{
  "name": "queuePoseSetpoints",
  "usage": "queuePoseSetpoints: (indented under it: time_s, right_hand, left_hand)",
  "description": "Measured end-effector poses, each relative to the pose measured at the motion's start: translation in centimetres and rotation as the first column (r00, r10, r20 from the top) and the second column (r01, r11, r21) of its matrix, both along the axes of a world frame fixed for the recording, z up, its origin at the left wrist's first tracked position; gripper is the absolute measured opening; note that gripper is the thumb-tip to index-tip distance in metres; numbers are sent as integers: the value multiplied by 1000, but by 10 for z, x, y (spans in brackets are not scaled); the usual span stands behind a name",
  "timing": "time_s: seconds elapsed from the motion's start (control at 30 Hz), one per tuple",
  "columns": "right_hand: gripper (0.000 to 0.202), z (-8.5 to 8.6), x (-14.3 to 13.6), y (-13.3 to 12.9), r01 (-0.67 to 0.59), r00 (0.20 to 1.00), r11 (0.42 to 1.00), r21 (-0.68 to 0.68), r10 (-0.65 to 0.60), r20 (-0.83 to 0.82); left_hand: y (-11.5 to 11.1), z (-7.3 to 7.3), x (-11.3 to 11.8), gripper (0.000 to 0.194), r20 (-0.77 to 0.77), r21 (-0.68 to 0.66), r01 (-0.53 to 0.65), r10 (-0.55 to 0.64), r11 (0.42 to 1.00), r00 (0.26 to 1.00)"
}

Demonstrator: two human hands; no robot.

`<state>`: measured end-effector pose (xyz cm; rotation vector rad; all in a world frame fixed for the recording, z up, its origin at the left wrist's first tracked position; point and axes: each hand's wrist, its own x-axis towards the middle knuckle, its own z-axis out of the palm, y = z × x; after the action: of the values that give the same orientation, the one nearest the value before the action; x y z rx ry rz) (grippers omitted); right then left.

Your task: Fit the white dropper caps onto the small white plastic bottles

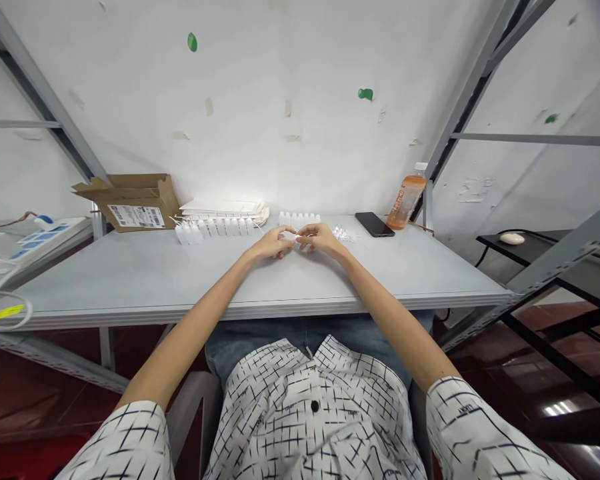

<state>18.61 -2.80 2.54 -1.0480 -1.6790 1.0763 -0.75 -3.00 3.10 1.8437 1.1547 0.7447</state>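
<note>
Over the middle of the table my left hand [274,243] and my right hand [320,239] meet fingertip to fingertip. Both are closed in a pinch, around something small and whitish that is too tiny and hidden to name. Just behind them stands a short row of small white translucent plastic containers [300,219]. To the left of my left hand is a longer row of similar small white containers [225,227], with thin white tips or strands sticking out at its ends. Beside my right hand lies a little pile of small white pieces [345,235].
An open cardboard box [140,203] sits at the back left, by a stack of white flat packs [223,207]. At the back right are a black phone [375,224] and an orange drink bottle [407,200]. Metal shelf posts [460,113] frame the grey table [300,287].
</note>
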Motion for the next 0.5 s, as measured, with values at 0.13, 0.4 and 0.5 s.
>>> queuePoseSetpoints:
  time_s: [0.13, 0.4, 0.5]
  right_hand:
    - [18, 1, -2, 0, -10, 1000, 1000, -3, 10, -8]
    - [18, 1, -2, 0, -17, 1000, 1000, 6, 17, -23]
    - [20, 1, 0, 1, -8, 999, 1000, 22, 9, -43]
  left_hand:
    - [1, 0, 0, 24, 1, 7, 10, -10, 1000, 1000]
    - [3, -2, -3, 24, -3, 40, 24, -24, 999, 1000]
    - [5, -2, -4, 26, -6, 39, 41, -41, 998, 999]
